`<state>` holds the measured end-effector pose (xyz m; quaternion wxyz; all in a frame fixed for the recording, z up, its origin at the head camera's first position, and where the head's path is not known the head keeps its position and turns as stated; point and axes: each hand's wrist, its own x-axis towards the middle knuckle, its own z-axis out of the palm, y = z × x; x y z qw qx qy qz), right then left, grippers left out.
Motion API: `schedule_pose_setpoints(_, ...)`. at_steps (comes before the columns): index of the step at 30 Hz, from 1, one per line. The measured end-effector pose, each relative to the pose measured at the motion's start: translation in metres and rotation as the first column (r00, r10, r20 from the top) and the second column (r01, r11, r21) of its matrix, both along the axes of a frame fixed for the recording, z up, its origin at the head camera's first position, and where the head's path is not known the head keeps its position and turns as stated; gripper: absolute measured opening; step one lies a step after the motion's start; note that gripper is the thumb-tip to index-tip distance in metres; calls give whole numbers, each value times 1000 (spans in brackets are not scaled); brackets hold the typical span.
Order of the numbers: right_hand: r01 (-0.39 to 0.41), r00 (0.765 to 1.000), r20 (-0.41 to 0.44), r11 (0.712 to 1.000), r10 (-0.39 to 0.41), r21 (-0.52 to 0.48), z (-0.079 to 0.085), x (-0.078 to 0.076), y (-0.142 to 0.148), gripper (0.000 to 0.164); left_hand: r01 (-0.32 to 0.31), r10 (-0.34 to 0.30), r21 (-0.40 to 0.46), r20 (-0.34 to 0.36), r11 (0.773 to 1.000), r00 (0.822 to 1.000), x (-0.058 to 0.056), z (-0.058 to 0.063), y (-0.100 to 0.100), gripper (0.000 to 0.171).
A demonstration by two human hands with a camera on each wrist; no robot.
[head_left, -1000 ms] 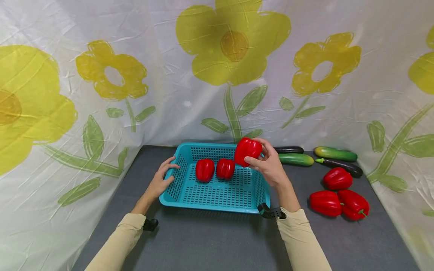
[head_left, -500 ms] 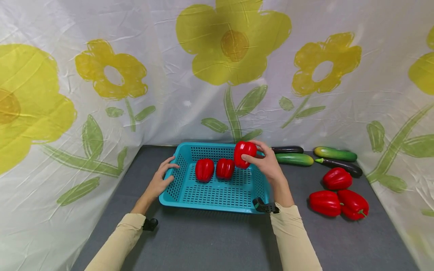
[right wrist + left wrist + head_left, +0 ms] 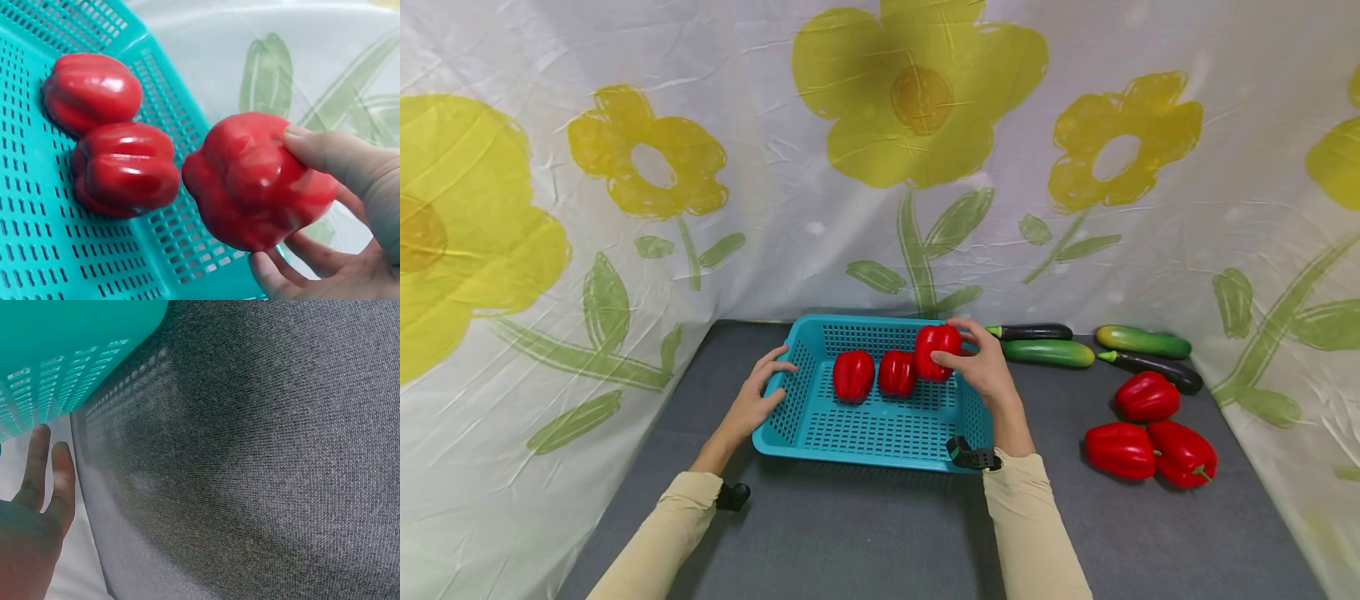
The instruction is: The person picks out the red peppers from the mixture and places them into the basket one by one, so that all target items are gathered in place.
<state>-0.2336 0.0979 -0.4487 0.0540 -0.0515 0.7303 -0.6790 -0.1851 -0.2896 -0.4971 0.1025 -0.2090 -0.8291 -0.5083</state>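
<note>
My right hand (image 3: 987, 367) grips a red bell pepper (image 3: 936, 353) above the right back part of the blue-green plastic basket (image 3: 880, 461). In the right wrist view, thumb and fingers pinch this pepper (image 3: 250, 181) from its sides, its lobed end showing. Two more red bell peppers, one on the left (image 3: 853, 377) and one in the middle (image 3: 898, 373), lie side by side on the basket floor. At the basket's left rim rests my left hand (image 3: 752, 402), fingers spread and fairly straight. The left wrist view shows two of its fingers (image 3: 64, 475) extended beside the outer wall.
Right of the basket lie a dark eggplant (image 3: 1037, 332) and a green zucchini (image 3: 1048, 353). Farther right are another zucchini (image 3: 1142, 342), another eggplant (image 3: 1157, 372) and a cluster of red bell peppers (image 3: 1120, 451) on the grey tabletop (image 3: 865, 533). A flowered curtain (image 3: 775, 250) hangs behind.
My right hand has moved a little left and down with the bell pepper, bringing it nearer the middle pepper in the basket. The left hand has stayed at the rim.
</note>
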Motion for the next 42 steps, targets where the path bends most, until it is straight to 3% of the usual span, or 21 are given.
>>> schedule_pose_setpoints(6, -2, 1000, 6, 999, 2, 34, -3, -2, 3, 59, 7, -7, -14, -34, 1000, 999, 1, 1, 1, 30)
schedule_pose_setpoints(18, -25, 999, -38, 991, 31, 133, -2, -5, 7, 60, -14, 14, -8, -6, 1000, 1000, 5, 8, 4, 33)
schedule_pose_setpoints(34, -9, 999, -32, 972, 16, 234, 2, -7, 4, 58, -12, 12, -21, -15, 1000, 1000, 4, 9, 4, 36)
schedule_pose_setpoints(42, -12, 999, -24, 939, 22, 345, 5, -9, 4, 59, -11, 11, -9, -4, 1000, 1000, 5, 10, 3, 36)
